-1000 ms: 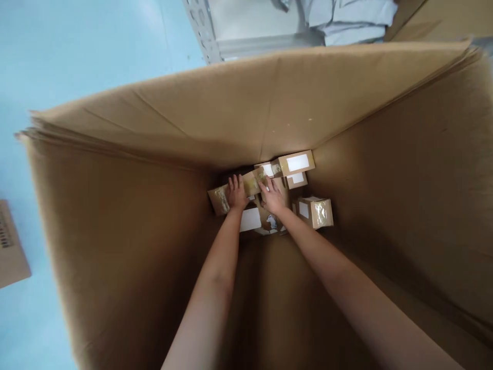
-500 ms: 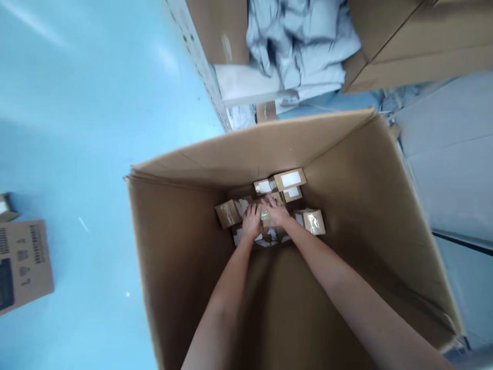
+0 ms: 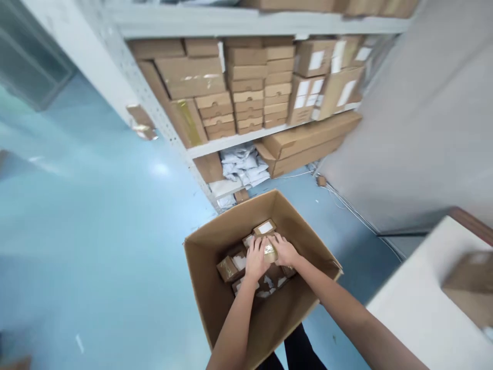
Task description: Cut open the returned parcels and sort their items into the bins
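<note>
Cardboard on all sides: both the left hand [image 3: 256, 261] and right hand [image 3: 285, 251] clasp one small taped parcel [image 3: 270, 253] between them, raised just above the other parcels [image 3: 230, 267] lying low in the big open carton [image 3: 215, 313]; it seems barely lifted, and several remain inside

Matt brown cardboard carton [image 3: 208, 288] holds small cardboard parcel [image 3: 270, 253] under glossy clear tape; floor [image 3: 96, 246] glossy blue.
</note>
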Tool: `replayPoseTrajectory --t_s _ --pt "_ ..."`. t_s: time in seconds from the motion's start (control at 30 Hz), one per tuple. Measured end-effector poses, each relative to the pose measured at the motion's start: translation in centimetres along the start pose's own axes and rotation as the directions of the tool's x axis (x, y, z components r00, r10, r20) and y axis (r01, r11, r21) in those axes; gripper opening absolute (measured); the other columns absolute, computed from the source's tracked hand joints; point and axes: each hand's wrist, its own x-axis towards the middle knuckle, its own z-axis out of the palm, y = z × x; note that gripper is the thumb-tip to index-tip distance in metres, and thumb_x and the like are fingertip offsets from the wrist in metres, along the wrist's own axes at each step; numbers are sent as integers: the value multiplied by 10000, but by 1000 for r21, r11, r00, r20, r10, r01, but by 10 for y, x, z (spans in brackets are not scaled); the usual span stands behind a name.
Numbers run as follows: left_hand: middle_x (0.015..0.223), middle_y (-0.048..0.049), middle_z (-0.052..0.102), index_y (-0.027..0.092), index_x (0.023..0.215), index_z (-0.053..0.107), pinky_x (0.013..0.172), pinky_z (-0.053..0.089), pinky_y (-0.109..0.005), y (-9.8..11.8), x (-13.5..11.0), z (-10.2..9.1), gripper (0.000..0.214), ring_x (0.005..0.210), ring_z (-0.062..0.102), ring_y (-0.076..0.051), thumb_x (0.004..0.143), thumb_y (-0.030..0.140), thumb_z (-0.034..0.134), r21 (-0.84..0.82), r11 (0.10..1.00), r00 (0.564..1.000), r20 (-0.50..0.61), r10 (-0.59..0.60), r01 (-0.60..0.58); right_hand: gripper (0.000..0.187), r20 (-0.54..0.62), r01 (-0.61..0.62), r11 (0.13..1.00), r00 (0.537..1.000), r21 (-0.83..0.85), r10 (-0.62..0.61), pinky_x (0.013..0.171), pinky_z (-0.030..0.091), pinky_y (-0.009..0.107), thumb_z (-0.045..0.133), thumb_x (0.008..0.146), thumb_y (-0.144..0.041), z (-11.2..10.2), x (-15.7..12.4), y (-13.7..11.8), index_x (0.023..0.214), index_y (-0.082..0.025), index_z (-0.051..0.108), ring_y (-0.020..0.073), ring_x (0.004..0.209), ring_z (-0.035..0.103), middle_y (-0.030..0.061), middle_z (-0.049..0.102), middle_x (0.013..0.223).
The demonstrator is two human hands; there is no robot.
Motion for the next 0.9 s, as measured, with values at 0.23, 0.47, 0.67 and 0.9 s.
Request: replayPoseTrajectory --t_s 0.23,0.47,0.67,0.9 --pt "1652 -104 418 281 1673 291 1240 390 -581 141 15 -66 1069 1586 236 -428 740 245 811 -12 913 911 -71 406 -408 1171 -394 -297 945 859 134 326 1101 459 468 820 666 -223 -80 -166 11 1668 -313 221 382 1392 452 164 273 1667" --pt "1709 -100 330 309 1688 247 1244 396 -515 329 -20 -32 1129 1531 370 -388 723 180 818 -139 680 678 65 732 -720 1185 -549 -557 759 539 337 639 1070 475 478 839 661 -224 -72 -372 50 1662 -324 212 358 1344 463 158 275 1653" --pt "1787 -67 145 336 1673 275 1227 415 -480 508 -111 61 1092 1566 336 -359 725 106 764 -335 525 491 185 851 -783 1138 -496 -705 496 232 507 837 1034 496 495 821 686 -197 -2 -557 108 1661 -307 244 370 1324 453 170 236 1687" --pt "1681 -179 383 253 1657 302 1165 472 -469 596 -202 190 1264 1452 520 -371 568 274 943 -702 690 554 510 659 -174 1212 -323 -686 293 89 666 942 1033 499 502 939 591 -253 105 -690 159 1621 -295 301 380 1314 482 198 275 1654"
